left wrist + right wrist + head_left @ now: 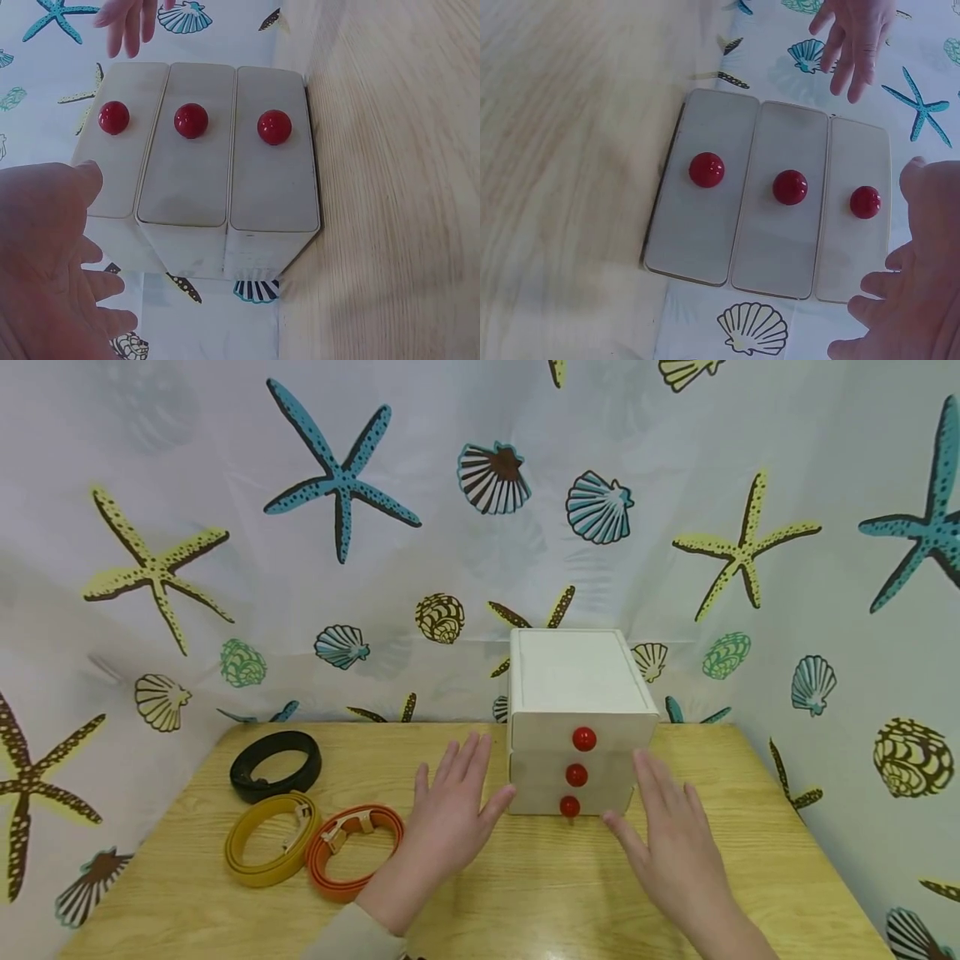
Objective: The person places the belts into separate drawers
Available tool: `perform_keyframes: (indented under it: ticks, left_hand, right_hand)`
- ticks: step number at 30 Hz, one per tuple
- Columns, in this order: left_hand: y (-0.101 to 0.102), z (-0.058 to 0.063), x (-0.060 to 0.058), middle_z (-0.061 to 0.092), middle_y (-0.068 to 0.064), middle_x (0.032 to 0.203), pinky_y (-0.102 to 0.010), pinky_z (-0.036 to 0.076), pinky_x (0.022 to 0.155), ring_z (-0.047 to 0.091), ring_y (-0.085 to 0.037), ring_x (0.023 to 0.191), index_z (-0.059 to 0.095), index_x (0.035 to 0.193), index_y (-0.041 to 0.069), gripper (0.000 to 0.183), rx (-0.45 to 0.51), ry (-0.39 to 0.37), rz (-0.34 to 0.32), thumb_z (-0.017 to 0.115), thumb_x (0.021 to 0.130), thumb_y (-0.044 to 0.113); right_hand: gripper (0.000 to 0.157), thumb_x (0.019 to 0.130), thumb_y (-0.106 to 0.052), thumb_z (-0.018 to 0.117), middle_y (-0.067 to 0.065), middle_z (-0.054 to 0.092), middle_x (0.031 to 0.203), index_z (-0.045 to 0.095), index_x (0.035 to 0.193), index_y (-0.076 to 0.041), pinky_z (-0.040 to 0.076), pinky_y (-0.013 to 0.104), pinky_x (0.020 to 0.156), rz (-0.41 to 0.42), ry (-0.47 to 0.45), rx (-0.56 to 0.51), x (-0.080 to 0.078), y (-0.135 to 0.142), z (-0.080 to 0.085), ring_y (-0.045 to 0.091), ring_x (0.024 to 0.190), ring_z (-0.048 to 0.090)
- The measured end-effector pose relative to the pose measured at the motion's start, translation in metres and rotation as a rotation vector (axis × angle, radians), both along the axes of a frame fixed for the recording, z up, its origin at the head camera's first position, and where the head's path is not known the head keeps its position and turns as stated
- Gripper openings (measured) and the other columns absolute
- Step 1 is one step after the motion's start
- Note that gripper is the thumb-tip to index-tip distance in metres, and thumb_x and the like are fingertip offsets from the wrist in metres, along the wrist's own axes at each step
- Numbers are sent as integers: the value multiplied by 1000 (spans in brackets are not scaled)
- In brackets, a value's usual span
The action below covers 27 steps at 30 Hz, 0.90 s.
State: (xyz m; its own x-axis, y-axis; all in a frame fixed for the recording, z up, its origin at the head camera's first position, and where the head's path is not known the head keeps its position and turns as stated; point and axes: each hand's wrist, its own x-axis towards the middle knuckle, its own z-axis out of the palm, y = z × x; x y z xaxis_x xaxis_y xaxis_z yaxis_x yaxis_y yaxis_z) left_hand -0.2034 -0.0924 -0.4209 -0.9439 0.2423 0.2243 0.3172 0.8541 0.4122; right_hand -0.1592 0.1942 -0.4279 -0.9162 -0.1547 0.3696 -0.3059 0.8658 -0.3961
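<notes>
A white box of three stacked drawers [572, 672] stands toward the back of the wooden table, each drawer front bearing a round red knob [584, 739]. All the drawers look closed. My left hand [453, 818] hovers in front of the box on its left side, fingers straight and holding nothing. On the other side, my right hand [678, 847] is held out likewise, fingers extended, with nothing in it. In the left wrist view the left thumb [88, 180] appears beside the top drawer's front. The right wrist view has the right hand [922, 285] near the same drawer.
Three coiled belts lie on the table's left: a black belt [247, 768], a yellow belt [258, 870] and an orange-red belt [337, 887]. A white curtain [420, 410] printed with starfish and shells surrounds the back and sides of the table [525, 902].
</notes>
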Motion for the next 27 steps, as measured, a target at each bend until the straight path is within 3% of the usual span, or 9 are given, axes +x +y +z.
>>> perform_keyframes:
  ticks: [9, 16, 21, 27]
  left_hand:
    - [10, 3, -3, 28, -14, 180, -78, 13, 126, 22, -40, 166, 26, 175, 8, 80, 77, 29, -18, 57, 115, 50]
    - [15, 6, -6, 28, -14, 180, -78, 13, 126, 25, -41, 165, 24, 176, 8, 79, 136, 29, -27, 55, 116, 49]
    - [17, 6, -9, 30, -15, 179, -77, 15, 126, 27, -41, 164, 23, 176, 7, 78, 194, 15, -27, 54, 117, 48]
    - [22, 7, -11, 29, -15, 179, -74, 13, 128, 26, -38, 165, 19, 177, 10, 79, 263, -6, -29, 54, 117, 46]
  right_hand:
    - [85, 116, -42, 58, 23, 19, 181, 10, 178, -10, 34, 79, 116, -36, 68, -174, -15, 1, 15, 54, 159, 29]
    - [83, 118, -43, 53, 15, 7, 184, 5, 178, -13, 31, 81, 117, -47, 46, -294, -32, 5, 25, 47, 166, 15]
    - [84, 119, -43, 51, 19, 6, 183, 2, 178, -10, 23, 78, 123, -21, -25, -422, -44, 11, 31, 46, 167, 10]
    - [85, 118, -52, 45, 11, 0, 185, -6, 178, -22, 17, 71, 128, 41, -199, -722, -60, 17, 32, 37, 169, 7]
